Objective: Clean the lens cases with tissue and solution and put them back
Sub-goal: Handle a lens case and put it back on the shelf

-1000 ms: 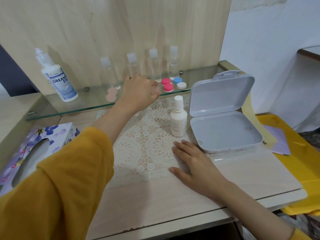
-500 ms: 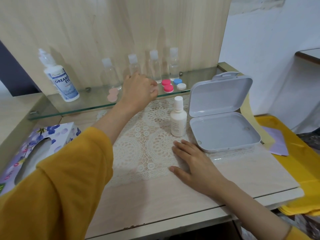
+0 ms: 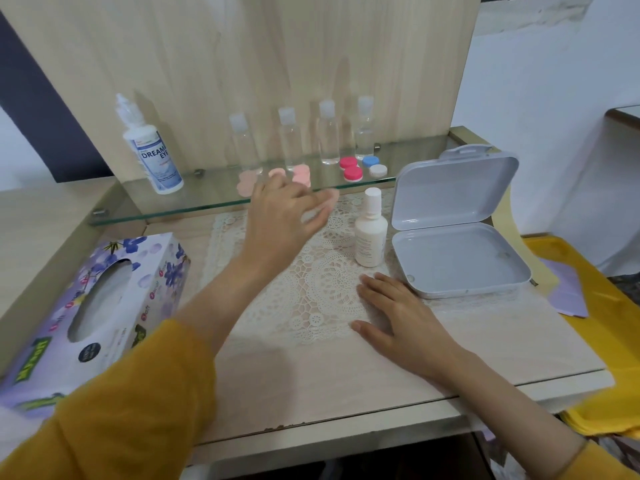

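Observation:
On the glass shelf (image 3: 204,197) lie a pale pink lens case (image 3: 244,181), a second pale pink case (image 3: 302,174), a red-capped case (image 3: 350,168) and a blue-and-white case (image 3: 374,166). My left hand (image 3: 282,211) hovers just in front of the shelf's edge below the pink cases, blurred, with fingers spread and nothing in them. My right hand (image 3: 398,318) rests flat on the lace mat (image 3: 311,282), fingers apart. A small white solution bottle (image 3: 370,232) stands on the mat. A flowered tissue box (image 3: 93,306) sits at the left.
A large eye-solution bottle (image 3: 152,155) and several clear little bottles (image 3: 328,136) stand on the shelf against a wooden back panel. An open grey hinged box (image 3: 457,252) sits right of the small bottle. A yellow tray (image 3: 588,306) with purple paper lies beyond the table's right edge.
My left hand has drawn back from the shelf toward me and opened, uncovering pale pink cases lying on the glass. My right hand has stayed flat on the mat.

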Available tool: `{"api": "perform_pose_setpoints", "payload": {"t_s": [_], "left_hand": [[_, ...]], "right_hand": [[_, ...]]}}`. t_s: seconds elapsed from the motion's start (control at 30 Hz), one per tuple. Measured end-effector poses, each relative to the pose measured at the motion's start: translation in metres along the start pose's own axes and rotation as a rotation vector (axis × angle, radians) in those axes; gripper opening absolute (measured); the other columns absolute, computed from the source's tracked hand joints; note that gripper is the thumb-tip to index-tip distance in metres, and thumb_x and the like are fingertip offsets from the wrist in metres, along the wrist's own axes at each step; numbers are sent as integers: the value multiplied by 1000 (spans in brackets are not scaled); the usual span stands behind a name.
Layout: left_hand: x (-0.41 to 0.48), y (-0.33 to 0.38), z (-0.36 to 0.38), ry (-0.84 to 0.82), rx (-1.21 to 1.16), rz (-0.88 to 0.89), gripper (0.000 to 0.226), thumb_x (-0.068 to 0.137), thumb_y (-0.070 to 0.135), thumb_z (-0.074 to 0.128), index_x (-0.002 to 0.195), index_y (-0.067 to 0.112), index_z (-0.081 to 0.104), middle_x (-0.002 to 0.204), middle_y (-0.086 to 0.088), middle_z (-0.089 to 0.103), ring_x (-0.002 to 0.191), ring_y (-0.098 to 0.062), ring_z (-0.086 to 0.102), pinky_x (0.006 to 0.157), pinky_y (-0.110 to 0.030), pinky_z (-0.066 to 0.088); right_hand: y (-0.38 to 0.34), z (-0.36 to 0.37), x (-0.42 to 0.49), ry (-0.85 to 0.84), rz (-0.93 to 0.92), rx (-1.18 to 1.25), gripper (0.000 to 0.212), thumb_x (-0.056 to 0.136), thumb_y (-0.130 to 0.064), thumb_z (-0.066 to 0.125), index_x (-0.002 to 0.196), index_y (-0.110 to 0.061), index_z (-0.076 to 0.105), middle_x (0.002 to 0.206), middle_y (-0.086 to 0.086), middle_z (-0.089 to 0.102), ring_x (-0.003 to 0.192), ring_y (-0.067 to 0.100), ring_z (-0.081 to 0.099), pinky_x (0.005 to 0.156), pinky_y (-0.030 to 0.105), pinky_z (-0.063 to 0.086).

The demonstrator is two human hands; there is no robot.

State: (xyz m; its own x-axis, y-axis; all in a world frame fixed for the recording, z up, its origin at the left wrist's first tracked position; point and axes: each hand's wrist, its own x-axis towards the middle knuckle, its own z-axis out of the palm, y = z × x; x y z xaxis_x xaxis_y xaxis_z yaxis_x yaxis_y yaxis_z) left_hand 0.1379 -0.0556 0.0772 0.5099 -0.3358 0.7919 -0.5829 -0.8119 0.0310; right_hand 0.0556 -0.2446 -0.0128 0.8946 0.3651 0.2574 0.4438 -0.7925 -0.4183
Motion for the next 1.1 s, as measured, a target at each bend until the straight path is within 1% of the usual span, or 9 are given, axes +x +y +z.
{"api": "perform_pose_setpoints", "payload": {"t_s": [0.1, 0.2, 0.4, 0.5, 0.57, 0.63, 0.73, 0.9, 1.1], "left_hand": [[-46, 12, -11, -20, -58, -39, 26, 86, 40, 55, 96, 23, 72, 76, 6, 69, 76, -13, 46, 67, -37, 37], [-91, 18, -17, -51, -90, -54, 22, 83, 36, 58, 94, 24, 73, 79, 8, 69, 78, -10, 47, 68, -32, 35], [-134, 19, -25, -161, -191, -102, 27, 86, 42, 51, 96, 28, 72, 85, 15, 69, 79, -5, 45, 72, -24, 30], [-143, 17, -26, -212, -204, -93, 26, 86, 44, 50, 97, 32, 71, 91, 18, 68, 80, -4, 45, 75, -26, 30], [-146, 15, -27, -238, -218, -96, 26, 87, 44, 50, 97, 33, 71, 92, 18, 68, 81, -4, 46, 75, -28, 32], [-148, 12, -27, -265, -249, -110, 25, 87, 44, 50, 98, 34, 69, 93, 17, 68, 82, -5, 47, 75, -30, 33], [-150, 8, -30, -301, -288, -131, 27, 90, 48, 43, 104, 36, 63, 96, 15, 68, 85, -7, 47, 75, -30, 36], [-153, 3, -33, -351, -309, -161, 27, 85, 39, 50, 110, 36, 59, 102, 12, 67, 89, -5, 46, 74, -34, 43], [-150, 5, -36, -335, -389, -243, 41, 78, 45, 55, 113, 24, 65, 101, 10, 68, 89, -3, 47, 77, -32, 46]], "right_hand": [[-1, -1, 0, 2, 2, 1, 69, 81, -56, 42, 135, -15, 44, 147, -2, 35, 138, 14, 24, 111, 25, 12], [-2, -2, -1, 5, 6, 13, 61, 86, -50, 53, 136, -16, 44, 147, -3, 34, 138, 12, 22, 111, 23, 12], [-17, -6, 4, 55, 8, 91, 52, 83, -36, 64, 128, -14, 53, 132, -4, 50, 126, 12, 40, 100, 14, 22], [-25, -8, 11, 12, 11, 137, 60, 78, -39, 68, 131, -19, 49, 113, -7, 56, 104, 7, 48, 84, 10, 27], [-30, -8, 17, -29, 3, 167, 65, 75, -38, 72, 133, -24, 47, 98, -11, 52, 81, -2, 43, 72, 8, 28], [-34, -6, 22, -66, -8, 194, 65, 74, -33, 73, 133, -27, 47, 91, -12, 49, 72, -4, 41, 68, 10, 30], [-38, -1, 26, -98, -35, 205, 56, 75, -27, 72, 127, -30, 53, 89, -9, 51, 68, -7, 41, 67, 12, 31], [-41, 4, 23, -58, -21, 221, 30, 76, -23, 71, 106, -25, 68, 85, -5, 57, 67, -4, 43, 68, 20, 34], [-45, 4, 18, -46, -6, 250, 34, 70, -28, 76, 102, -22, 69, 82, -11, 57, 64, -3, 45, 67, 21, 38]]}}
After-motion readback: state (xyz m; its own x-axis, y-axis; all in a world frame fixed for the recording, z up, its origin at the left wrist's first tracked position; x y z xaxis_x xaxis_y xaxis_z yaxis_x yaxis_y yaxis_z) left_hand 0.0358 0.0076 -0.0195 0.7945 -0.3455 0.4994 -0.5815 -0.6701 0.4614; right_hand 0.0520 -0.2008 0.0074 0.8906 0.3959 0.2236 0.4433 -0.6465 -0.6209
